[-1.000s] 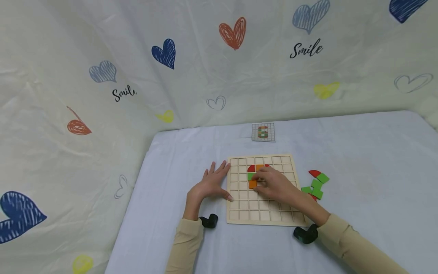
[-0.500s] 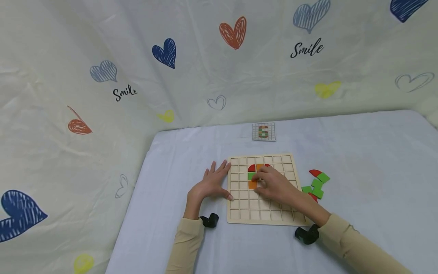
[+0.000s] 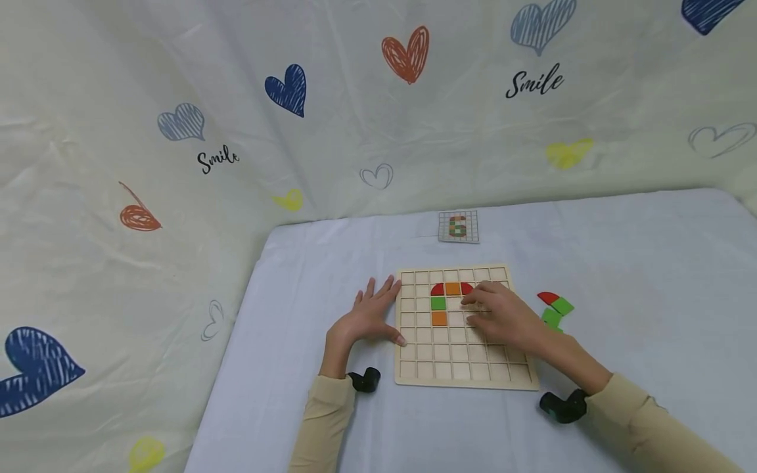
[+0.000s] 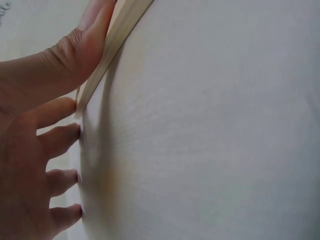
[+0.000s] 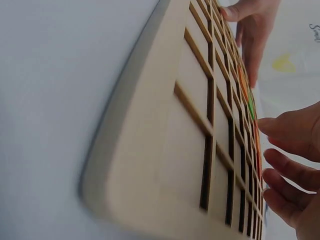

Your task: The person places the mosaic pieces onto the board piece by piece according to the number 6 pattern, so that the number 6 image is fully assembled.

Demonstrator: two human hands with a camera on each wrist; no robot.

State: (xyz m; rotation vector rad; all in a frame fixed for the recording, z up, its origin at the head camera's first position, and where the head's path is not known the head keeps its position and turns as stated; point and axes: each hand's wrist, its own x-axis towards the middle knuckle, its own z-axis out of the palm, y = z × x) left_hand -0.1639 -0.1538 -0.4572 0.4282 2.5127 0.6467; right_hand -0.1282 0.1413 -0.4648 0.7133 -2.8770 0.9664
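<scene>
A wooden grid board point(image 3: 424, 372) lies on the white-covered table. In its squares sit a red quarter-circle tile point(image 3: 437, 290), an orange square tile point(image 3: 453, 289), a second red quarter-circle point(image 3: 466, 288) partly behind fingers, a green square tile point(image 3: 438, 303) and another orange tile point(image 3: 439, 318). My left hand point(image 3: 365, 320) is spread along the board's left edge; its thumb point(image 4: 92, 42) touches that edge in the left wrist view. Over the board's right half, my right hand point(image 3: 503, 318) has its thumb and fingers apart, with nothing seen between them.
Loose green tiles point(image 3: 552, 318) and a red quarter-circle tile point(image 3: 548, 297) lie right of the board, some hidden by the right forearm. A small printed pattern card point(image 3: 458, 226) lies behind the board. A curtain with printed hearts point(image 3: 406, 55) hangs beyond the table.
My right hand has moved right, away from the green and orange tiles in the left column, uncovering more of the red quarter-circle. The left hand keeps its place.
</scene>
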